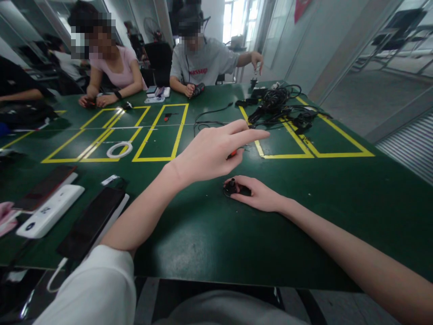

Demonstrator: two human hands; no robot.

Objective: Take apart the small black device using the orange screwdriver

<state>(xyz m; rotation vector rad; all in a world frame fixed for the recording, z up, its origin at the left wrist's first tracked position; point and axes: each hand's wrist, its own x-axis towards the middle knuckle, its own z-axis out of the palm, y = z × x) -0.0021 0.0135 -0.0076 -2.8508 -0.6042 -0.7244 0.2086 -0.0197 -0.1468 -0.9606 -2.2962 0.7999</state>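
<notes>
My left hand (211,151) hovers above the green table (209,234), index finger stretched out to the right, the other fingers curled round a small red-tipped tool (232,154) that barely shows. My right hand (259,194) rests on the table just below it, fingers closed around a small black round part (231,186) that it holds down against the surface.
Phones and white power banks (50,210) lie at the left edge. A white coiled cable (119,149) sits in yellow-taped boxes. A tangle of black cables (280,106) lies at the far right. Two people sit across the table, handling small objects.
</notes>
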